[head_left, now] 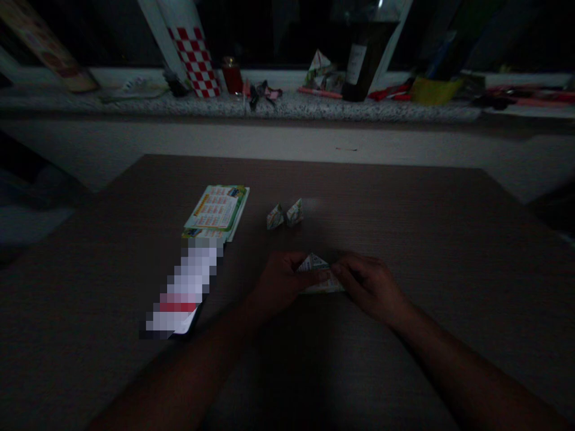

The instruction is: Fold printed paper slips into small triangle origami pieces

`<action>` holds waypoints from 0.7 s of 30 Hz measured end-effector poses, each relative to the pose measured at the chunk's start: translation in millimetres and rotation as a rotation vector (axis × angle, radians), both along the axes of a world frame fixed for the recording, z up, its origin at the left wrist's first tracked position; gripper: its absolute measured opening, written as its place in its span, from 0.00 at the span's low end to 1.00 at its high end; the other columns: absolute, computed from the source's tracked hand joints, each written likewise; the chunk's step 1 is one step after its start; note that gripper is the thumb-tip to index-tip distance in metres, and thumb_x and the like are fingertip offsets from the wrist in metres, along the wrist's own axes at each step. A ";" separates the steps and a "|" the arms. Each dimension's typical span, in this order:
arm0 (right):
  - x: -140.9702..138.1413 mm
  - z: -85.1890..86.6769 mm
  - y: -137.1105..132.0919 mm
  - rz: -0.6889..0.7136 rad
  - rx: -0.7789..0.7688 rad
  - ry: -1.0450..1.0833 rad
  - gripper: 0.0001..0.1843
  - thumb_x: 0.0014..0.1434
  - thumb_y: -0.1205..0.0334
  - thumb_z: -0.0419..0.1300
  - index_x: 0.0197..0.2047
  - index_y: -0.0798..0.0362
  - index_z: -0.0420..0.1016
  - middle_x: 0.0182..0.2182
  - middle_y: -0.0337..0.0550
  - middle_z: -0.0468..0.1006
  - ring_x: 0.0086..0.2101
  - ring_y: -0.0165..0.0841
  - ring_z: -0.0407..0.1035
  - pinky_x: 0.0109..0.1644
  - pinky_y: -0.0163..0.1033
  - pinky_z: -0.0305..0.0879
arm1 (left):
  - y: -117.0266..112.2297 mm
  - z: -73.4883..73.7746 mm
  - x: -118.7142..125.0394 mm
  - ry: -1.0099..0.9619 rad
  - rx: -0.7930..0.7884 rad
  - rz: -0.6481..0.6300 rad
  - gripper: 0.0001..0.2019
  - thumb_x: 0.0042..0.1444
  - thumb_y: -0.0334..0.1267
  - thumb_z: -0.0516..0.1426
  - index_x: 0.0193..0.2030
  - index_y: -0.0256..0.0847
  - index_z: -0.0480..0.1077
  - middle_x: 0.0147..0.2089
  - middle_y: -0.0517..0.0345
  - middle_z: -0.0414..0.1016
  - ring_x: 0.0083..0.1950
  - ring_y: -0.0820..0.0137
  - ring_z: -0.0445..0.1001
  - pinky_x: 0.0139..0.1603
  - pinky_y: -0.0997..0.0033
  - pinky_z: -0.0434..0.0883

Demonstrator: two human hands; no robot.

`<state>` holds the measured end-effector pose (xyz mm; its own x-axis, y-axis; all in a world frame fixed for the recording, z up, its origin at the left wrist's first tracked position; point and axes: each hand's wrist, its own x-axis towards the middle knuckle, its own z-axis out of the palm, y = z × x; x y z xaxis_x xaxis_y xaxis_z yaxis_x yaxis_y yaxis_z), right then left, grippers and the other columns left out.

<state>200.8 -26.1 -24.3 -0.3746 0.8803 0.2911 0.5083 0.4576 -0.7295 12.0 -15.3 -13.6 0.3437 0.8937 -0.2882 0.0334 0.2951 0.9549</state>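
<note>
Between my two hands is a partly folded sheet of printed paper (pixel 314 262), with a pointed peak at its far side and a flat strip along its near side. My left hand (pixel 283 276) grips its left part, the thumb lying across the paper. On the right, my right hand (pixel 366 278) pinches the other end between thumb and fingers. Just beyond the hands stand two small folded paper pieces, a left one (pixel 275 217) and a right one (pixel 295 212), both printed in green and white. The undersides of my fingers are hidden.
Left on the brown table (pixel 404 203) lies a stack of printed calendar sheets (pixel 218 206). Nearer me is a phone (pixel 184 293) with a bright, blurred-out screen. Behind, the stone windowsill (pixel 278 109) carries a red-checked cylinder (pixel 196 63), a dark bottle (pixel 359 66) and small clutter.
</note>
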 end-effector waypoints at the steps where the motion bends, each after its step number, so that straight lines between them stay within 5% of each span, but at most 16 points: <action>1: 0.1 0.1 0.5 0.016 0.000 -0.023 0.15 0.65 0.63 0.51 0.26 0.54 0.66 0.21 0.37 0.65 0.24 0.27 0.62 0.29 0.33 0.57 | 0.2 -0.7 -0.4 -0.011 -0.007 -0.006 0.09 0.44 0.38 0.67 0.28 0.34 0.76 0.26 0.62 0.75 0.26 0.76 0.70 0.27 0.79 0.64; 13: 3.1 -0.8 -2.0 0.026 -0.022 0.075 0.15 0.64 0.62 0.51 0.25 0.53 0.64 0.20 0.35 0.63 0.22 0.26 0.59 0.26 0.32 0.55 | 0.6 4.6 -0.9 -0.096 -0.066 -0.037 0.08 0.43 0.36 0.67 0.30 0.35 0.77 0.28 0.62 0.77 0.27 0.76 0.72 0.29 0.78 0.66; 21: 14.0 -4.3 2.1 -0.165 -0.079 0.204 0.16 0.63 0.55 0.53 0.27 0.54 0.69 0.21 0.36 0.66 0.23 0.27 0.60 0.26 0.32 0.57 | 9.5 -2.0 -8.9 -0.161 -0.005 0.217 0.12 0.44 0.35 0.67 0.36 0.35 0.75 0.32 0.58 0.80 0.32 0.72 0.77 0.36 0.74 0.72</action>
